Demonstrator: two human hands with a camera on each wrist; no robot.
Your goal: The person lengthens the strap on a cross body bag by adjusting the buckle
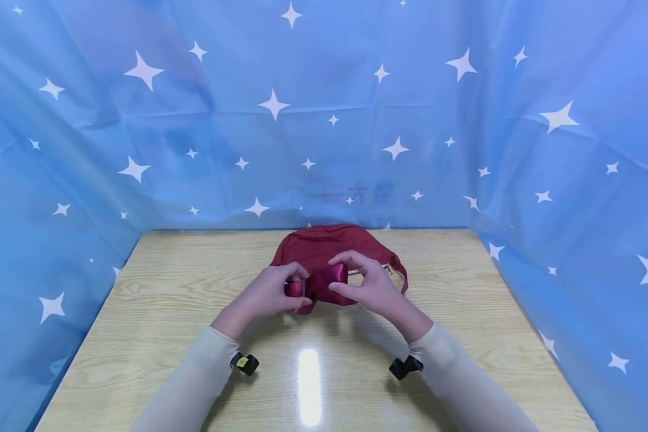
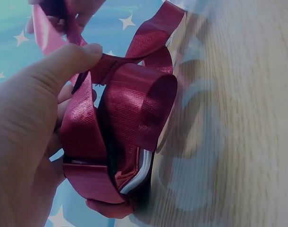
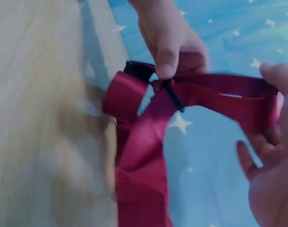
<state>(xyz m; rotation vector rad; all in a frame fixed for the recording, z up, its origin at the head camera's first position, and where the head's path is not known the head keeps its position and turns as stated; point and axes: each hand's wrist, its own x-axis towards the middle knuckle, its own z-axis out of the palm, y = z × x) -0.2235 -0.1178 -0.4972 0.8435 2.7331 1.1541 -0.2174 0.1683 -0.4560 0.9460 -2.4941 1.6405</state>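
Observation:
A dark red fabric bag lies on the table, its glossy red strap raised in front of it between both hands. My left hand pinches the strap at a thin black slider, thumb on the near side. At the strap's folded loop, my right hand holds the end between thumb and fingers. Toward the table, the rest of the strap curls in wide loops in the left wrist view. A pale zipper shows along the bag below these loops.
The light wood table runs back to a blue curtain with white stars, which also flanks both sides. Small black devices sit at both wrists. A bright reflection glares on the tabletop near the front.

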